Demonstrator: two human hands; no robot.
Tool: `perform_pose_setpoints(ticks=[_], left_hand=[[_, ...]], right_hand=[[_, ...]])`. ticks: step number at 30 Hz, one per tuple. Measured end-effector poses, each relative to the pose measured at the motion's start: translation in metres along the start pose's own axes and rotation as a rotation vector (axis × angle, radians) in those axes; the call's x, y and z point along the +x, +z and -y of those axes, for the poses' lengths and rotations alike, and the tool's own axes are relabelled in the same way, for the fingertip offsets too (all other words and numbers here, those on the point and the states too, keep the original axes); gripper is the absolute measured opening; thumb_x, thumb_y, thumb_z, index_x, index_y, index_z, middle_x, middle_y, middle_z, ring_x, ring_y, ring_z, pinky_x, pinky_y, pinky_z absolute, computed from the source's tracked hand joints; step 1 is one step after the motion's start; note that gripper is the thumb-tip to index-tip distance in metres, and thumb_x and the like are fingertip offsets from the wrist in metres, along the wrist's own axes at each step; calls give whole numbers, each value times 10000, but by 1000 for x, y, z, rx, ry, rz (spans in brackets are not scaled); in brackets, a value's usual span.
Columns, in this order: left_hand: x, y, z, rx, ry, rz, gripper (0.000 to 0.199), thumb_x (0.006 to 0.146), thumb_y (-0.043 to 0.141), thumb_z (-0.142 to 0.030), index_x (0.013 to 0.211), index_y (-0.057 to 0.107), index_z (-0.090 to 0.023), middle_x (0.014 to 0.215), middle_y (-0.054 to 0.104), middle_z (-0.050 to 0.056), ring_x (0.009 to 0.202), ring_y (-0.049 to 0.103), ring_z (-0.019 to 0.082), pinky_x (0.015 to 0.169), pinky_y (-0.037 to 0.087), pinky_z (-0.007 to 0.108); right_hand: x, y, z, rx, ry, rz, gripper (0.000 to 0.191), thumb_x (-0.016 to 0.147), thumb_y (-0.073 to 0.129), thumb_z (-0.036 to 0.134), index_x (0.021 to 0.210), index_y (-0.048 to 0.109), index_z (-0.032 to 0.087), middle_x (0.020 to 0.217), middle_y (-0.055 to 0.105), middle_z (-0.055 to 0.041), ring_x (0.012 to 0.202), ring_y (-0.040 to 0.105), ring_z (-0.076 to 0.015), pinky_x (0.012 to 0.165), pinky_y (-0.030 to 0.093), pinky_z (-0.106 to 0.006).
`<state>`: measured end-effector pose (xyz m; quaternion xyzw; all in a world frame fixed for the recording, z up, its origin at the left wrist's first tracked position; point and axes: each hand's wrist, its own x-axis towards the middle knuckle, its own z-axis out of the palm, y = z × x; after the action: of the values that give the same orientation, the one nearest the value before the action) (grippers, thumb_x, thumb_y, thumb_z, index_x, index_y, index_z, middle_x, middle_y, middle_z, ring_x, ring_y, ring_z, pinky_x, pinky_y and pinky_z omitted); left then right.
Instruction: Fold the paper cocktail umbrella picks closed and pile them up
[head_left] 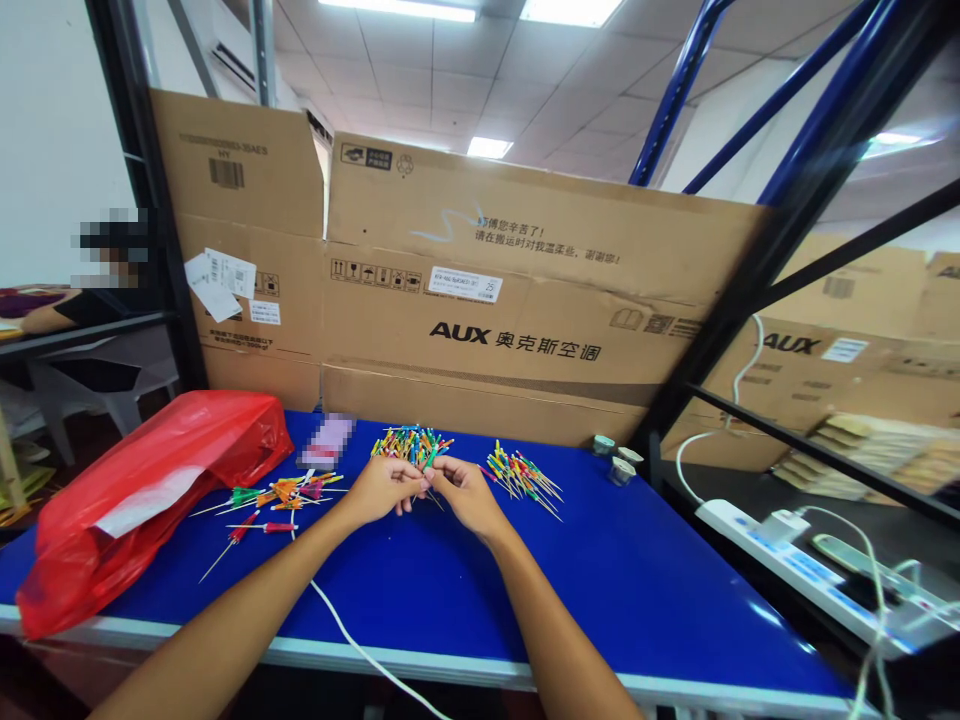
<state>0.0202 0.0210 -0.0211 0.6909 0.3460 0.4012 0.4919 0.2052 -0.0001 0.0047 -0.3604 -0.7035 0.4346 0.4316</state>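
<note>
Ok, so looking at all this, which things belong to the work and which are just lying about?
Part of the work:
left hand and right hand, at a bunch of coloured picks
loose picks on the right
loose picks on the left

Lying about:
red plastic bag
small clear containers
power strip
AUX cardboard boxes

Own body, near end of frame: bare skin both sides, nothing worn in view.
L forearm (225, 610) & R forearm (547, 625) slim, smooth, tapering to narrow wrists; L hand (382, 490) & R hand (469, 495) uncovered too, fingers thin; nails too small to make out.
</note>
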Motion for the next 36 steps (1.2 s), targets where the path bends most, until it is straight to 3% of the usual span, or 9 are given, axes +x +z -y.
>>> perform_pose_setpoints(ticks=[5, 8, 11, 14, 19, 26, 28, 32, 36], left_hand=[[2, -1, -2, 29, -71, -39, 397, 821, 680, -455, 1071, 736, -151, 850, 763, 74, 491, 608, 117, 412, 412, 203], [3, -2, -6, 59, -74, -49, 387, 838, 646, -465, 1054, 742, -158, 915, 767, 78, 494, 588, 109, 413, 386, 200], [1, -3, -11, 70, -61, -50, 369, 832, 646, -461, 993, 752, -147, 875, 768, 78, 485, 564, 108, 415, 367, 198], [0, -3, -15, 54, -43, -74, 357, 826, 640, -466, 941, 754, -147, 844, 765, 78, 475, 552, 108, 416, 363, 200], [-1, -3, -19, 43, -48, -126, 331, 804, 659, -466, 823, 752, -148, 754, 748, 65, 475, 554, 116, 420, 366, 201], [0, -4, -12, 43, -27, -141, 337, 807, 645, -471, 792, 741, -147, 713, 733, 52, 460, 545, 116, 434, 378, 211], [0, -4, -9, 45, -23, -148, 348, 801, 649, -481, 799, 735, -145, 694, 726, 47, 455, 543, 117, 435, 379, 213], [2, -4, -5, 49, -37, -149, 368, 790, 657, -503, 804, 730, -143, 679, 719, 44, 455, 551, 123, 440, 392, 218], [3, -5, -5, 54, -50, -150, 366, 787, 662, -504, 807, 725, -144, 667, 713, 44, 463, 553, 123, 443, 403, 215]], right_hand=[[6, -21, -4, 18, -6, -323, 403, 744, 710, 569, 849, 685, 180, 852, 741, -76, 764, 659, -209, 652, 488, -285], [2, -47, -9, -57, 6, -578, 515, 741, 681, 597, 1008, 691, 157, 848, 749, -108, 729, 673, -228, 609, 489, -299], [-7, -74, -16, -369, 70, -787, 491, 793, 632, 541, 1059, 692, 133, 793, 740, -112, 698, 672, -248, 599, 483, -319], [-19, -93, -24, -688, 202, -838, 385, 839, 596, 410, 1096, 691, 139, 800, 741, -124, 708, 678, -247, 617, 471, -314], [-30, -105, -34, -956, 308, -784, 220, 870, 568, 336, 956, 726, 210, 779, 729, -105, 676, 650, -213, 644, 450, -305], [-21, -90, -29, -1082, 169, -707, 303, 926, 518, 374, 1019, 746, 197, 998, 663, -181, 940, 558, -300, 818, 397, -412], [-15, -75, -29, -1068, 74, -609, 315, 937, 510, 386, 1079, 725, 206, 1094, 651, -158, 1041, 526, -308, 890, 372, -426], [-6, -40, -36, -1016, -112, -185, 325, 948, 524, 414, 1193, 669, 257, 1283, 610, -93, 1151, 484, -276, 962, 326, -415], [-1, -24, -42, -1018, -83, -64, 312, 994, 446, 397, 1204, 648, 286, 1254, 641, -75, 1080, 488, -263, 887, 328, -401]])
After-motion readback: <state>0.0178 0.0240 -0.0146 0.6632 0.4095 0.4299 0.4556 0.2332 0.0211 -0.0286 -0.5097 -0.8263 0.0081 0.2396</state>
